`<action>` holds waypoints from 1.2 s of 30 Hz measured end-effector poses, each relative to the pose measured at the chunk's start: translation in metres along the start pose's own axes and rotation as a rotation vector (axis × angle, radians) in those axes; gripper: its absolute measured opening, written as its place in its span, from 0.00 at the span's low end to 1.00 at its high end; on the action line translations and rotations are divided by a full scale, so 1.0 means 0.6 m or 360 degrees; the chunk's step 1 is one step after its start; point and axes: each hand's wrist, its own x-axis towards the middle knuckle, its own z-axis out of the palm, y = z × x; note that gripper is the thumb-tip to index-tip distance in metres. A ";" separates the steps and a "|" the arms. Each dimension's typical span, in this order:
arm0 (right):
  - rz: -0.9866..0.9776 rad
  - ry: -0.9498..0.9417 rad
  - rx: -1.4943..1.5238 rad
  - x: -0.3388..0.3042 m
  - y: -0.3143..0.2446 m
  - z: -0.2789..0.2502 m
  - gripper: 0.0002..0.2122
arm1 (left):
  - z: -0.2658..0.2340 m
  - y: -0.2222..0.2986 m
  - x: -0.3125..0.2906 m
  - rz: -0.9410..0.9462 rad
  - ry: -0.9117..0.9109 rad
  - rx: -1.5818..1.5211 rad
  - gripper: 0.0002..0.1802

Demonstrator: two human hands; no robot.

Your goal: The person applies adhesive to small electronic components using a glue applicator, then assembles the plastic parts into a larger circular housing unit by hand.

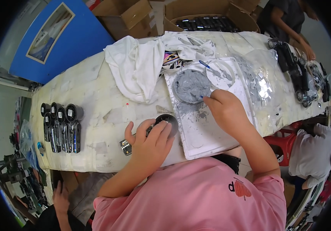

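Right hand (227, 111) fingers are pinched together on a thin blue tool (201, 97), of which only a short bit is seen; the rest is covered by the fingers or sunk in the grey paste (191, 85), and which of the two cannot be told. The paste is held in a round tub, set on the white tray (208, 134) near its far edge.

By the left hand (154, 140), a black device (168, 122) is gripped, its round end turned up beside the tray's left edge. The middle of the device is hidden under the fingers, and only a shiny end emerges on the hand's left; whether it is rested on the table (100, 146) or lifted cannot be made out. The thumb is not clearly shown.

A blue-handled spatula (210, 68) is laid across a white lid (227, 73), its blade blurred among grey smears. Beside the tray, a bundle of coloured items is mostly covered by white cloth (134, 69). At the left, similar black devices (63, 131) are lined up close together, partly overlapped. By the dark rim, a co-worker at upper right (285, 19) and another person's hand at lower left (61, 198) are only partly shown.
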 end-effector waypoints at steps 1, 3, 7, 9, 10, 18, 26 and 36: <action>-0.0006 -0.0003 0.0006 0.001 -0.001 -0.002 0.08 | 0.000 0.000 -0.005 -0.0021 -0.0029 0.0016 0.19; 0.0095 -0.0161 0.0084 0.002 -0.003 -0.015 0.07 | 0.005 -0.003 -0.013 -0.0018 -0.0034 -0.0003 0.21; 0.0776 -0.0027 0.0833 0.005 -0.008 -0.034 0.05 | 0.003 -0.017 -0.014 -0.0019 -0.0030 -0.0246 0.27; 0.0782 -0.0041 0.1063 0.000 -0.025 -0.031 0.05 | -0.003 -0.021 -0.017 -0.0120 0.0026 -0.0286 0.29; 0.0809 -0.0046 0.1279 -0.007 -0.035 -0.031 0.05 | -0.004 -0.022 -0.018 -0.0202 0.0076 -0.0344 0.32; -0.0353 0.0066 0.0657 -0.028 -0.090 0.016 0.14 | -0.011 -0.033 -0.031 -0.0282 -0.0060 -0.0369 0.36; -0.0386 -0.0023 0.0365 -0.036 -0.074 -0.018 0.09 | -0.005 -0.034 -0.031 -0.0356 -0.0107 -0.0372 0.32; 0.0401 0.0283 0.0002 -0.001 0.066 -0.060 0.14 | -0.030 -0.171 -0.066 -0.0572 0.0089 0.0234 0.29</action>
